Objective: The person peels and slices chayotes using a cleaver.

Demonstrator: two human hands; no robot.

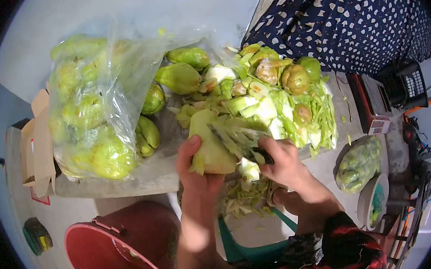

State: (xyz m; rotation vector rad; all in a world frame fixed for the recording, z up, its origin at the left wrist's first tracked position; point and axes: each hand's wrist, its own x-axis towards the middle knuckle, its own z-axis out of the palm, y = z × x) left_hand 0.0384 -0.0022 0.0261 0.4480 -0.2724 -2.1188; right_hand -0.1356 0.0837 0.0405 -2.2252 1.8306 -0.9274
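Observation:
A partly peeled pale green chayote (207,150) is in my left hand (191,161), whose fingers wrap round its near side. My right hand (282,160) is closed on the dark handle of a knife (233,138). Motion smears the blade, which lies against the chayote's right side with green peel on it. Just below the knife a pale cut piece (248,170) shows near my right fingers. Behind my hands spreads a heap of peelings (287,111) with several whole chayotes in it. More unpeeled chayotes (178,78) lie left of the heap.
A clear plastic bag of chayotes (92,114) rests on the table's left part. Below stands a red bucket (128,242); fallen peelings (246,198) lie on the floor. At right are a filled bag (360,166) and a white tub (375,198). Patterned dark fabric (348,18) hangs behind.

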